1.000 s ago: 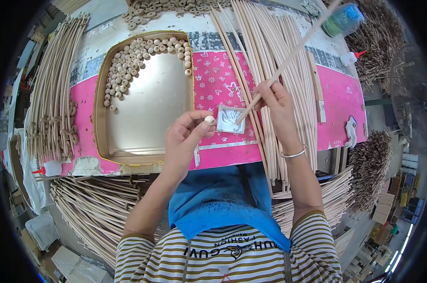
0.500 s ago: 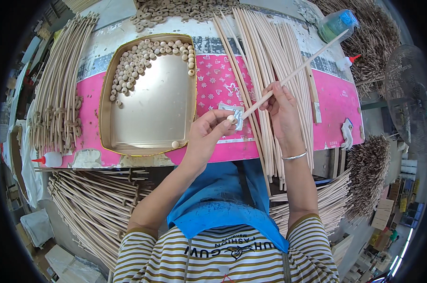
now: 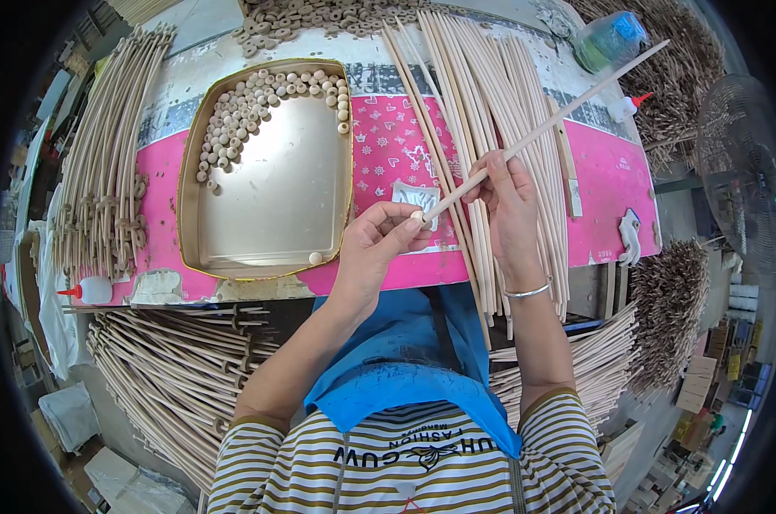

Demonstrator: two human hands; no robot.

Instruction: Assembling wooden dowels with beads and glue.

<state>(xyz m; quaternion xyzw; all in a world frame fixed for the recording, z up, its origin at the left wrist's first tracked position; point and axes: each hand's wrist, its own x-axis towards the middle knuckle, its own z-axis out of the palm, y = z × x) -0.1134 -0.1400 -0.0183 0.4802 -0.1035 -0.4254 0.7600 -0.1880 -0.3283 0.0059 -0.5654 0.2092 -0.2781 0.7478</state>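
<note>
Between the thumb and fingers of my left hand (image 3: 377,248) is a small pale wooden bead (image 3: 417,216). My right hand (image 3: 506,197) pinches a long thin wooden stick (image 3: 568,110), which slants from upper right down to the bead. The stick's lower end meets the bead; whether it has entered the hole is hidden by my fingers. Just behind the bead lies a small silvery tray (image 3: 409,195). To the left stands a shallow gold tin tray (image 3: 276,197) with many wooden beads (image 3: 244,111) gathered along its far side and one loose bead (image 3: 315,258) near its front edge.
Bare sticks (image 3: 478,103) lie in a bundle under my right hand. Sticks with rings (image 3: 113,163) lie at far left, near a glue bottle (image 3: 95,290). At right are another glue bottle (image 3: 625,108), a greenish jar (image 3: 606,43), a white glove (image 3: 630,237) and a fan (image 3: 739,163).
The stick's lower end has come down and left to the bead in my left hand, where a gap showed before. My right hand has shifted slightly left with it.
</note>
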